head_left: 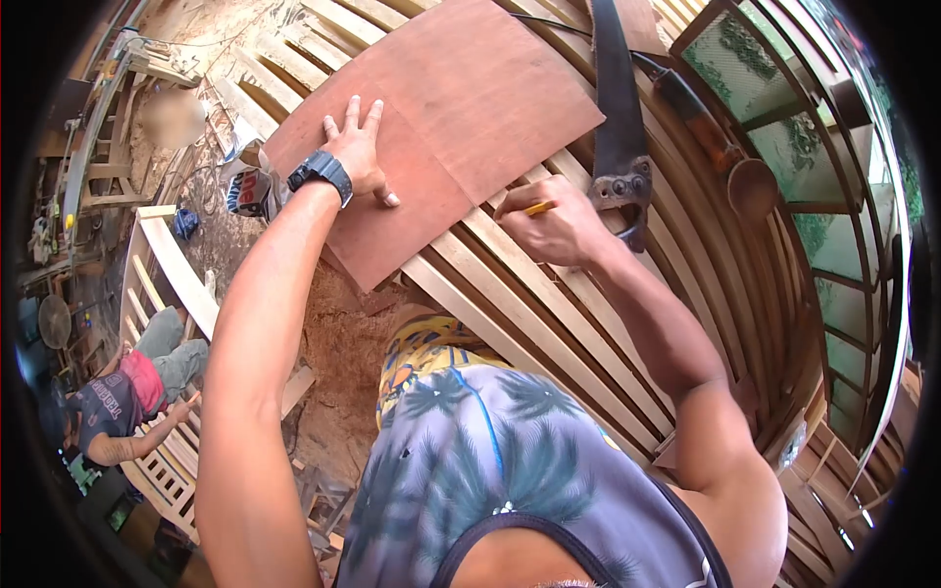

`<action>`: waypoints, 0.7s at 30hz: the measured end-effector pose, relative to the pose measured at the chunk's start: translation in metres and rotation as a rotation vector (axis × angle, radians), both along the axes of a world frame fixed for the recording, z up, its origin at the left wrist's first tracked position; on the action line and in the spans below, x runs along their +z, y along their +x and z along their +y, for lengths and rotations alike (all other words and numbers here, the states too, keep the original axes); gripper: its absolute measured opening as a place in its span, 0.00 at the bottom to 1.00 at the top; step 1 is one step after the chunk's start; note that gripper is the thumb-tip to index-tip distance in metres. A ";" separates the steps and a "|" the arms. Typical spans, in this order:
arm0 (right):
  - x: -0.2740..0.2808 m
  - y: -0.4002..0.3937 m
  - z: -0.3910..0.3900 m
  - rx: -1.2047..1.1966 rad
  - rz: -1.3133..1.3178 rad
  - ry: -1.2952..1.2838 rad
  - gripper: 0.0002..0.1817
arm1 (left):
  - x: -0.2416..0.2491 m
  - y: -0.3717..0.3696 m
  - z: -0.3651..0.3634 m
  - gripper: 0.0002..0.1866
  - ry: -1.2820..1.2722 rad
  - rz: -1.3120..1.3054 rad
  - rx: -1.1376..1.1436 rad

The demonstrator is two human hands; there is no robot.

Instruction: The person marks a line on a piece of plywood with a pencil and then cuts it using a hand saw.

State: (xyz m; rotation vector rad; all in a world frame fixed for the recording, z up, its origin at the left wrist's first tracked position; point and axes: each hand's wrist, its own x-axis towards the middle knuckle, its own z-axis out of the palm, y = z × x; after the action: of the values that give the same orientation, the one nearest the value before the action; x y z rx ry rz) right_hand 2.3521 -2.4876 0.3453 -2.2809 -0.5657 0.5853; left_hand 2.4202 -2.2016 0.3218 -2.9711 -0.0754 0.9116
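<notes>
My left hand (358,157) lies with fingers spread on a reddish-brown plywood sheet (520,88), pressing near its left part. A straight seam runs across the sheet just right of that hand. My right hand (564,225) is closed around a yellow pencil (539,208), just off the sheet's lower right edge and over the wooden slats (510,250). Close by on its right lies a handsaw (613,88), its dark handle beside my wrist.
Farther right, a corded power tool with a round brown disc (753,188) rests on the slats. Glazed window frames (823,235) line the right side. At the lower left another person (127,402) is among wooden furniture frames (176,274). Sawdust covers the ground (338,392).
</notes>
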 end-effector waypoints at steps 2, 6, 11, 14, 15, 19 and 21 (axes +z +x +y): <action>0.010 -0.010 -0.006 -0.016 -0.136 0.041 0.13 | 0.002 -0.007 0.000 0.82 0.001 -0.008 -0.001; -0.031 -0.017 0.012 -0.055 -0.109 0.045 0.15 | -0.011 -0.032 0.017 0.75 -0.116 -0.206 0.027; -0.061 -0.033 0.059 -0.344 -0.107 -0.062 0.20 | -0.035 -0.122 0.021 0.60 -0.330 -0.595 0.303; -0.066 -0.041 0.067 -0.435 -0.184 -0.005 0.12 | -0.059 -0.157 0.029 0.58 -0.335 -0.652 0.400; -0.065 -0.042 0.068 -0.444 -0.179 0.002 0.12 | -0.065 -0.167 0.031 0.54 -0.312 -0.714 0.440; -0.070 -0.044 0.073 -0.410 -0.215 -0.101 0.17 | -0.055 -0.180 0.036 0.40 -0.642 -0.497 0.797; -0.080 -0.043 0.077 -0.405 -0.310 -0.075 0.15 | -0.061 -0.186 0.038 0.34 -0.734 -0.483 0.853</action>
State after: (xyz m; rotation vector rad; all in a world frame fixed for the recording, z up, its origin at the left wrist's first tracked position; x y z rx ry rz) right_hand 2.3089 -2.4111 0.2651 -2.4812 -0.2113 0.0551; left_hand 2.2344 -2.1639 0.2604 -3.8055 -1.3755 0.1730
